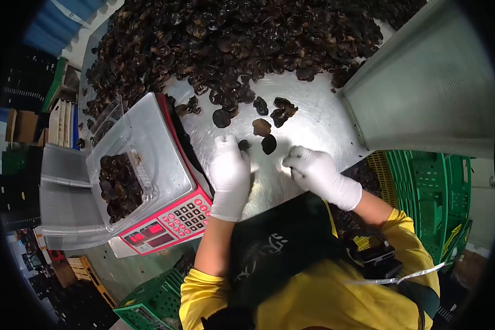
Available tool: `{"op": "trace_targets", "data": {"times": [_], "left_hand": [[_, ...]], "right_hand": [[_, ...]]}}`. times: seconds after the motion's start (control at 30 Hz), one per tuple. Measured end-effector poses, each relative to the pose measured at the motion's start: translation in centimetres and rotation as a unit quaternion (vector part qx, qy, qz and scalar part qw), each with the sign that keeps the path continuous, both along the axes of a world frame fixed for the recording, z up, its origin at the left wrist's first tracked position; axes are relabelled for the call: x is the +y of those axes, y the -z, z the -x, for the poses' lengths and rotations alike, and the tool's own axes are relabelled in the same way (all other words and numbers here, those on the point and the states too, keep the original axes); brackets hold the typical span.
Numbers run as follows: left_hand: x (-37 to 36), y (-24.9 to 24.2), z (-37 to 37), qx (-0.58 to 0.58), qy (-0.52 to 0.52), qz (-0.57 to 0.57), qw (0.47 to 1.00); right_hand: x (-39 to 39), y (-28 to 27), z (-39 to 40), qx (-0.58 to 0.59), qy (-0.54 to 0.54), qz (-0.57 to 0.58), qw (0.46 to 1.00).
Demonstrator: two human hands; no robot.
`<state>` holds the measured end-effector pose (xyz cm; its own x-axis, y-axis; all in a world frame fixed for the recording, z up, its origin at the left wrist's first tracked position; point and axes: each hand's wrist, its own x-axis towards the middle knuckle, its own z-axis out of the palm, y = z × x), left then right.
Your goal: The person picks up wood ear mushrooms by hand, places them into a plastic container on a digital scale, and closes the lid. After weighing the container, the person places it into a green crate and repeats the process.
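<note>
My left hand, in a white glove, is curled closed over the metal table, with a small dark wood ear mushroom showing at its fingers' right edge. Opposite it, my gloved right hand has its fingers drawn together in a pinch; whatever it holds I cannot tell. Between and beyond the hands lie a few loose pieces, among them a black wood ear and a brown wood ear. Left of my left hand, a clear plastic box partly filled with wood ears sits on a red-edged digital scale.
A large heap of wood ears covers the far part of the metal table. A stack of clear plastic boxes stands at the right, above green crates. Clear lids overhang the scale's left side. Another green crate is below.
</note>
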<state>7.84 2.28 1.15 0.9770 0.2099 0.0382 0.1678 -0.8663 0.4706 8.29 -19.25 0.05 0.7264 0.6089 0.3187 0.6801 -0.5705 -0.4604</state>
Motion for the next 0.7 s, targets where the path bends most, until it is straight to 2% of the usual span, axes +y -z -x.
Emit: {"op": "trace_targets", "data": {"times": [0.07,0.1,0.17,0.2,0.23,0.33,0.4,0.47,0.5,0.6,0.67,0.7], "left_hand": [[0.0,0.1,0.2,-0.068,0.019,0.004,0.998],[-0.4,0.0,0.1,-0.081,0.023,0.018,0.996],[-1.5,-0.6,-0.3,-0.055,0.02,0.046,0.997],[-1.9,-1.1,-0.6,-0.028,0.019,0.073,0.997],[-2.2,-1.9,-1.0,0.049,0.029,0.056,0.997],[-2.9,-1.7,-1.2,-0.02,0.046,0.067,0.996],[-3.5,-2.3,-1.4,-0.013,0.052,0.055,0.997],[-4.3,-2.5,-1.7,0.012,0.071,0.026,0.997],[-4.8,-2.5,-2.0,0.047,0.079,-0.016,0.996],[-5.5,-1.2,-2.2,0.033,0.076,-0.034,0.996],[-5.5,-0.7,-2.0,0.002,0.069,-0.023,0.997],[-5.5,-0.4,-2.0,0.007,0.069,-0.027,0.997]], "right_hand": [[-0.9,0.6,-2.0,0.088,0.047,-0.063,0.993],[-0.5,-1.4,-3.3,0.018,0.077,-0.09,0.993],[-0.3,-4.0,-5.4,0.07,0.198,-0.056,0.976],[-0.5,-3.7,-6.8,0.071,0.2,-0.093,0.973],[-0.5,-3.5,-8.0,0.098,0.195,-0.089,0.972],[-0.4,-1.9,-9.9,0.138,0.162,-0.082,0.974],[-0.1,-2.0,-10.0,0.154,0.133,-0.078,0.976],[-0.1,-2.6,-9.6,0.153,0.187,-0.102,0.965],[-0.6,-1.5,-9.7,0.103,0.191,-0.153,0.964],[-0.7,-2.4,-9.8,0.203,0.261,-0.171,0.928],[0.0,-2.1,-9.9,0.204,0.234,-0.198,0.93],[0.4,-2.6,-9.8,0.14,0.216,-0.121,0.959]]}}
